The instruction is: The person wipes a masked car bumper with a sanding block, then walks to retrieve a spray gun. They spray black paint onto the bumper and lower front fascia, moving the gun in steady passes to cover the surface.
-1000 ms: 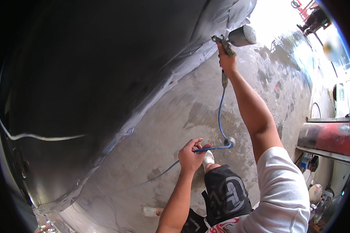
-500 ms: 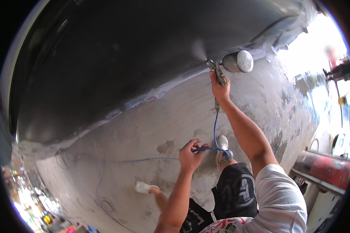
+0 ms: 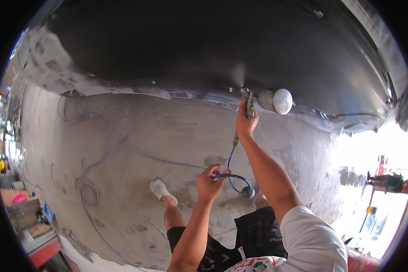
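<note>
My right hand is closed around the grip of a metal spray gun, with a round silver paint cup jutting out to its right. A pale mist fans from its nozzle onto a dark, smooth vehicle-like panel close in front. Lower and to the left, my left hand pinches a loop of blue air hose that runs up to the gun's handle. A round fitting hangs on the loop near my right leg.
Masking paper and plastic film line the panel's lower edge. More hose lies in coils across the stained concrete floor. Boxes and a red-edged bench stand at far left; a red object is at lower right.
The view has turned, so the panel's lower edge now runs nearly level. Both hands keep their holds, and mist still leaves the gun. The gun now appears nearer the middle of the panel.
</note>
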Available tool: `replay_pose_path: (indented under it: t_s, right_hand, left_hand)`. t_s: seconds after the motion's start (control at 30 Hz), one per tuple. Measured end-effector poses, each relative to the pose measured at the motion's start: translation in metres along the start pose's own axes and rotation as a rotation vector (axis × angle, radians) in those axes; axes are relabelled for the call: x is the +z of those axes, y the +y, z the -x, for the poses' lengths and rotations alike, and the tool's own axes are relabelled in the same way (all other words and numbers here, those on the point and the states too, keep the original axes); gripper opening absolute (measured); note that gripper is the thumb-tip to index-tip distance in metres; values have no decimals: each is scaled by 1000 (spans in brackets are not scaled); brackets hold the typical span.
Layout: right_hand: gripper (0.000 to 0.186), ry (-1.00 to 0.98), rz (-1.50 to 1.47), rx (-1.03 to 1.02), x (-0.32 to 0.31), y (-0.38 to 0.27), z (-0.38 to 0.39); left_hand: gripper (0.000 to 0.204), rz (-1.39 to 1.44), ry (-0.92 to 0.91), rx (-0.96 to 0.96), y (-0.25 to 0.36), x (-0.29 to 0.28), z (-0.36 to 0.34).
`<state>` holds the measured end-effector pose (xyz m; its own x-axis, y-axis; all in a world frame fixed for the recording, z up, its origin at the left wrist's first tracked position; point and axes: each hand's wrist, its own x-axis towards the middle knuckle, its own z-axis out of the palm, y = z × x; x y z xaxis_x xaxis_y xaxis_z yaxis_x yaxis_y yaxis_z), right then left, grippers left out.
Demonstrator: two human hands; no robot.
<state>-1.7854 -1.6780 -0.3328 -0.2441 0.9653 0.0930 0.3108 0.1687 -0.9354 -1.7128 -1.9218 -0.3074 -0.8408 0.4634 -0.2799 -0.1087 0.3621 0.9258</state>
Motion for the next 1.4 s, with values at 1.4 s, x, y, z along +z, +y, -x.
replay_pose_path:
  t_s: [1.4]
  right_hand:
    - [41, -283, -15, -19, 394, -173, 151]
  left_hand:
    - [35, 227, 209, -114, -98, -290, -122]
